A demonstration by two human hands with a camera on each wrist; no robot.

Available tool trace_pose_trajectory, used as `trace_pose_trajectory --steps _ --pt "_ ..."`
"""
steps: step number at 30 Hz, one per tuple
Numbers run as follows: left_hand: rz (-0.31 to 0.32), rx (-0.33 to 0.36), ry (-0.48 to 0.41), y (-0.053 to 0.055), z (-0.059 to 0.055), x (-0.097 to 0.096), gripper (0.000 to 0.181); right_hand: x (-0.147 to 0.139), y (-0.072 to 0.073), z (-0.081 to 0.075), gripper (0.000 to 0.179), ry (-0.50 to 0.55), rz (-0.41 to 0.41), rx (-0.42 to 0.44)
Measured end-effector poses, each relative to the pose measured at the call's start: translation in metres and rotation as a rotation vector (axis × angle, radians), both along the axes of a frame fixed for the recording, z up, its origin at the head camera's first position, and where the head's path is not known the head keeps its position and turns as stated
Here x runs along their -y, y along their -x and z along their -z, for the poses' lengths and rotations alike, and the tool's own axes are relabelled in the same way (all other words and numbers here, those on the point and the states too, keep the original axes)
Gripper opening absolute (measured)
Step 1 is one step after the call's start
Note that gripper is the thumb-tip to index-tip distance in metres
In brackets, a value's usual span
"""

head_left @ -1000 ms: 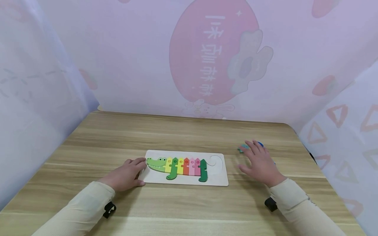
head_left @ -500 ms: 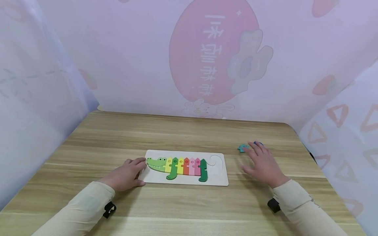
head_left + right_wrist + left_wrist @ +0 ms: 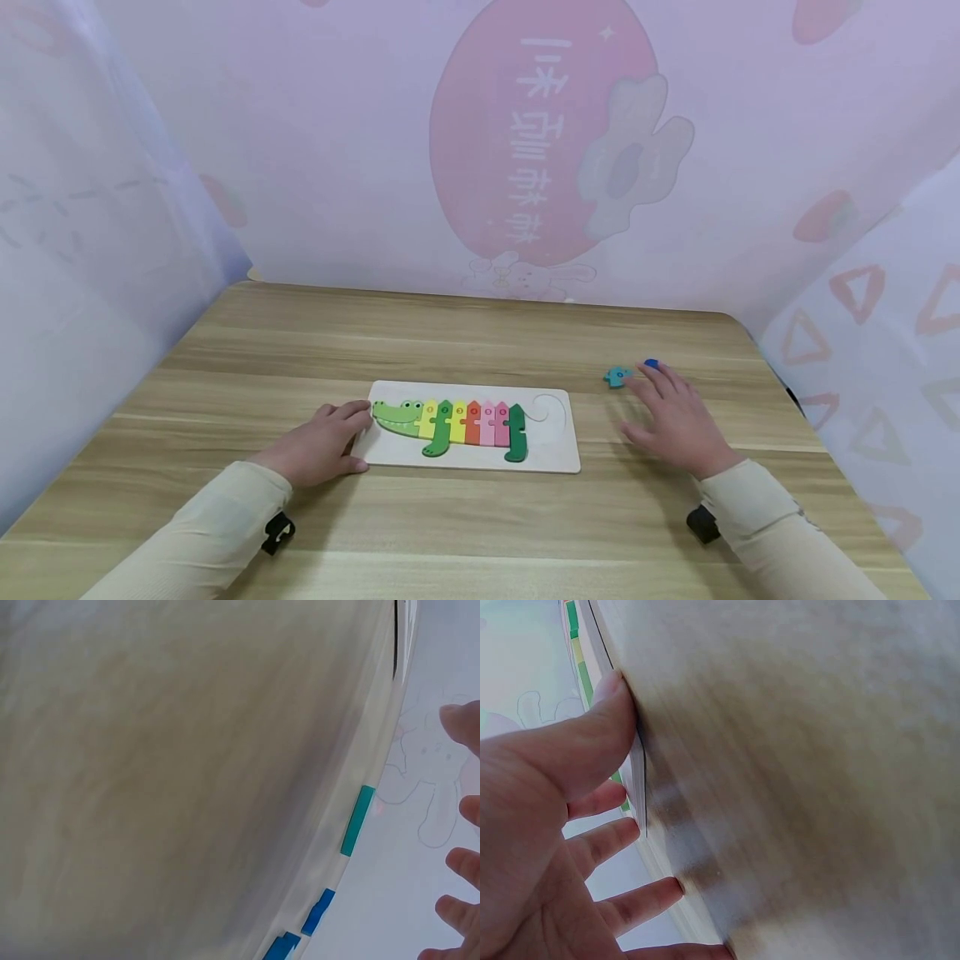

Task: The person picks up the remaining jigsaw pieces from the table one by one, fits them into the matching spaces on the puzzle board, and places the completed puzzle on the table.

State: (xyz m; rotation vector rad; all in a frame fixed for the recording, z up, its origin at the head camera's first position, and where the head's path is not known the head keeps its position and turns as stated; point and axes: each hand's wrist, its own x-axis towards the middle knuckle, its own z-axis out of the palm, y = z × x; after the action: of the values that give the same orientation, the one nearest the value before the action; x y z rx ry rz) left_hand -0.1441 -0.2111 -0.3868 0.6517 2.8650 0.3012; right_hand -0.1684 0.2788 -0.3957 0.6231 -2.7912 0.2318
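A white wooden puzzle board (image 3: 467, 461) lies on the table, bearing a crocodile puzzle (image 3: 472, 423) with coloured, numbered body pieces; a curled tail outline shows at its right end. My left hand (image 3: 311, 447) rests at the board's left end, thumb and fingertips touching its edge in the left wrist view. My right hand (image 3: 682, 425) hovers over the table right of the board, fingers spread and holding nothing. Just beyond its fingertips lie a teal puzzle piece (image 3: 617, 377) and a blue puzzle piece (image 3: 651, 364). Another blue piece (image 3: 281, 946) shows in the right wrist view, hidden by the hand in the head view.
The wood-grain table (image 3: 420, 533) reaches back to a pale printed curtain (image 3: 337, 167), which also stands along both sides. Black straps (image 3: 278, 533) are worn at both wrists.
My right hand has drawn slightly right and back, uncovering more of the teal piece. The left hand and the board have stayed put.
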Motion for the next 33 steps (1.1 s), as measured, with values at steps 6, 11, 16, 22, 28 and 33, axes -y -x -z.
trace_pose_trajectory --steps 6,11,16,22,28,33 --pt "-0.002 -0.001 -0.001 0.0 0.0 0.0 0.048 -0.004 0.0 0.002 0.061 -0.009 0.008 0.014" --pt "0.009 -0.018 -0.008 0.001 0.001 0.0 0.045 -0.007 -0.002 0.002 0.061 -0.014 0.0 0.014" --pt "0.025 -0.039 -0.009 0.002 0.003 0.002 0.044 -0.01 -0.005 0.0 0.063 -0.009 -0.011 0.02" --pt "0.024 -0.034 -0.006 0.003 0.004 0.002 0.044 -0.016 -0.005 0.002 0.063 -0.012 -0.003 0.023" --pt "0.02 -0.033 -0.005 0.002 0.003 0.002 0.045 -0.022 -0.005 0.005 0.064 -0.013 0.006 0.034" --pt "0.025 -0.034 -0.011 0.002 0.003 0.002 0.045 -0.025 -0.006 0.005 0.064 -0.024 0.014 0.043"
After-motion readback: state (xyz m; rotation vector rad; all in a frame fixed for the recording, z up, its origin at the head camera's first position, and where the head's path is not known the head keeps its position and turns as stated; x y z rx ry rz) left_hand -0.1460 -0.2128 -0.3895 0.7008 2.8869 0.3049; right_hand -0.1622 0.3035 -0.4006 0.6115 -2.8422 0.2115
